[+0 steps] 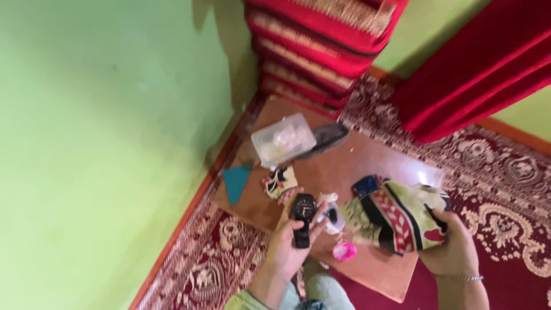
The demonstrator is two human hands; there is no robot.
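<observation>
While palm-up, left hand point(291, 244) grips black wristwatch point(302, 219) | right hand point(453, 247) clutches patterned pouch point(402, 221)

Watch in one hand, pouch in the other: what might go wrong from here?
1. The black wristwatch lies loosely across the left hand, gripped only lightly as far as the picture shows; it might slip onto the wooden board.
2. The right hand holds the patterned pouch at one end, so anything inside may spill.
3. The pink round item sits close under both hands and may get knocked off the board.
</observation>
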